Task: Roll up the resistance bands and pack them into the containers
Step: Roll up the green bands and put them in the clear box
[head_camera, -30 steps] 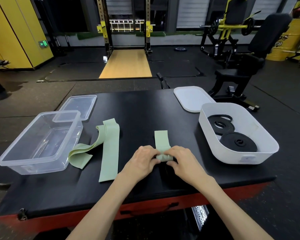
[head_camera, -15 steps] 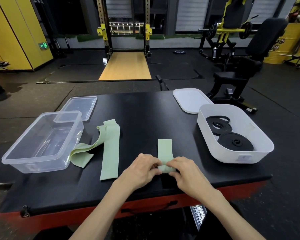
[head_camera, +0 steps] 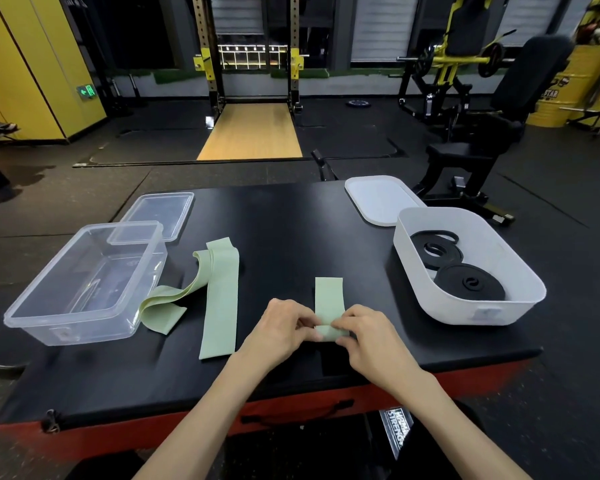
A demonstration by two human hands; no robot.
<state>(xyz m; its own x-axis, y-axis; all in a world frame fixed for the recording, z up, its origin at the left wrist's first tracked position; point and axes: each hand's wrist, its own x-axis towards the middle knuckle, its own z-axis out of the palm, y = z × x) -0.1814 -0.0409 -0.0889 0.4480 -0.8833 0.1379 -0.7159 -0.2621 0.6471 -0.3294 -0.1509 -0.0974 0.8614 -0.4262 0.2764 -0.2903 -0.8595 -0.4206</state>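
A short pale green band lies on the black table top, its near end rolled up. My left hand and my right hand pinch that roll from either side. A longer green band lies unrolled to the left, one end folded beside the clear container, which holds nothing. The white container at the right holds two rolled black bands.
A clear lid lies behind the clear container, a white lid behind the white one. The table's red front edge is close to me. Gym machines and a rack stand on the floor beyond.
The roll under my fingers has moved a little further along the short green band, and the flat part beyond it looks slightly shorter. My head has shifted slightly.
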